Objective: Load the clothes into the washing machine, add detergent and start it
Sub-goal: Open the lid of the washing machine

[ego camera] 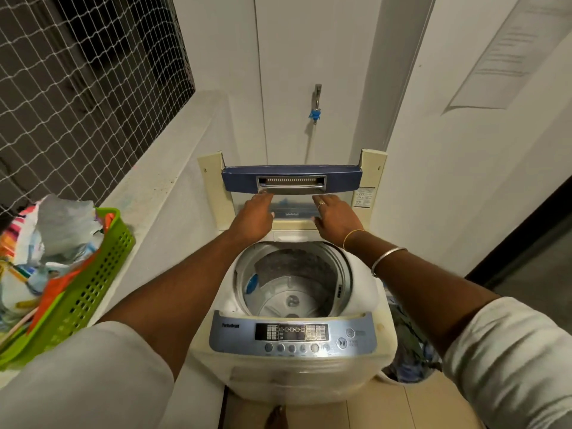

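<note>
Arms [185, 289] outstretched, left hand [253, 215], right hand [335, 215] against lid [241, 181].

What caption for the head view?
Left hand and right hand touch the raised lid of the washing machine; clothes sit in green basket.

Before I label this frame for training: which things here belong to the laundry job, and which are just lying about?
Job: raised lid, drum, control panel, clothes, green basket, left hand and right hand at the lid.
Lying about: window netting, paper sheet.
</note>
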A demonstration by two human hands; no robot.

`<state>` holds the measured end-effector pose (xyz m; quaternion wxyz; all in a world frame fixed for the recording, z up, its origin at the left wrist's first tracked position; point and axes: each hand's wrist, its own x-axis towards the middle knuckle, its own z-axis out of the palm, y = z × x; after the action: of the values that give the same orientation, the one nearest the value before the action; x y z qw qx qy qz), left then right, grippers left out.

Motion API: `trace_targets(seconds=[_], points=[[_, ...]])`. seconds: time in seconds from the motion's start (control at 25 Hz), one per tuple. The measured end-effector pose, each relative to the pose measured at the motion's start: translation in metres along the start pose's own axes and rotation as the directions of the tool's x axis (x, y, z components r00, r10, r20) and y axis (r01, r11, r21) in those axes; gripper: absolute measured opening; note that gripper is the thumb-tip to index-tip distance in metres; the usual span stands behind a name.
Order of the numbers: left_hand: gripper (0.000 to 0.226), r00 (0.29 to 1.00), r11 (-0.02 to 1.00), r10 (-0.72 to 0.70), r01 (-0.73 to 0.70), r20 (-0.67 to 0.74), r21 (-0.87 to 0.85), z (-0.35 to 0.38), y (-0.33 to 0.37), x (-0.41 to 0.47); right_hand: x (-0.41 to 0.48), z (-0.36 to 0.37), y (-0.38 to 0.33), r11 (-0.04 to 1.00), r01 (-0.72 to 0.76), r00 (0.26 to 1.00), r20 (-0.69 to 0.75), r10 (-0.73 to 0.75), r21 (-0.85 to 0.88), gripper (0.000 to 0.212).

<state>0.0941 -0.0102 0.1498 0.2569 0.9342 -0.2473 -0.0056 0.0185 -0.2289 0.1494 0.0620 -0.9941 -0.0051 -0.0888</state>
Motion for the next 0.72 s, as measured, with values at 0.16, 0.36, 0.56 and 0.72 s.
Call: trace_targets(seconds=[0.16,0.36,0.56,0.72], points=[[0.057,0.998,0.996,-0.054,0.052,0.029,0.068,0.026,0.001,-0.051,-0.05,0.022,-0.01,0.998,0.036,0.998,0.044,-0.038,0.058,0.061],[0.057,0.996,0.994,-0.054,0.047,0.066,0.1,0.057,0.01,-0.117,-0.11,0.053,-0.024,0.994,0.041,0.988,0.147,-0.056,0.106,0.065],[0.057,0.98,0.991,-0.071,0.048,0.186,0.122,0.086,0.012,-0.172,-0.166,0.077,-0.033,0.992,0.009,0.962,0.27,-0.043,0.128,0.066],[0.056,0.971,0.996,-0.054,0.036,0.235,0.079,0.1,0.0,-0.192,-0.187,0.089,-0.038,0.988,-0.045,0.954,0.301,-0.001,0.146,0.066]])
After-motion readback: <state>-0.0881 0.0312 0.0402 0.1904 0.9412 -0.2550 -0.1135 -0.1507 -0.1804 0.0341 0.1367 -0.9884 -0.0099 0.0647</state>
